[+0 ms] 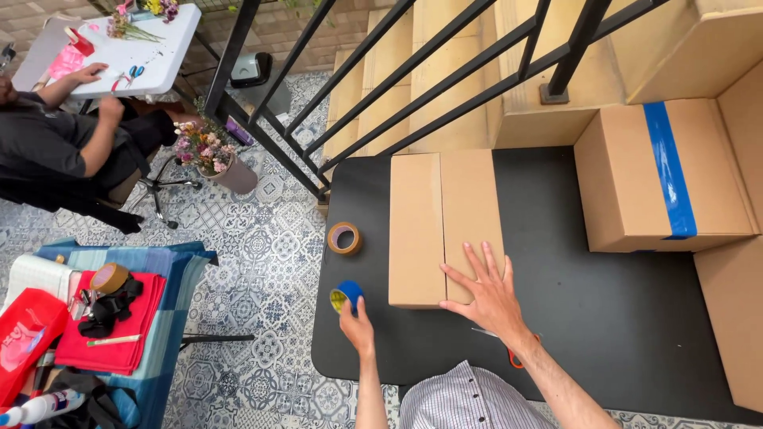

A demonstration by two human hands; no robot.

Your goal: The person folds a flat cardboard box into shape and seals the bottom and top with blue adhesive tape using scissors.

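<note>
A plain cardboard box [429, 222] lies flat on the black table [572, 318], its flaps closed along a centre seam. My right hand [486, 292] rests flat on the box's near right corner, fingers spread. My left hand [355, 322] grips a roll of blue tape [346, 295] at the table's left edge, just left of the box. A roll of brown tape [345, 238] lies on the table a little farther away. Orange-handled scissors [515, 357] peek out from under my right forearm.
A second cardboard box [620, 175] sealed with a blue tape strip sits at the right, more boxes beyond it. Black stair railing [397, 87] runs behind the table. Another person [71, 151] sits at a white table at far left. A cloth-covered stand [119, 318] holds tape and tools.
</note>
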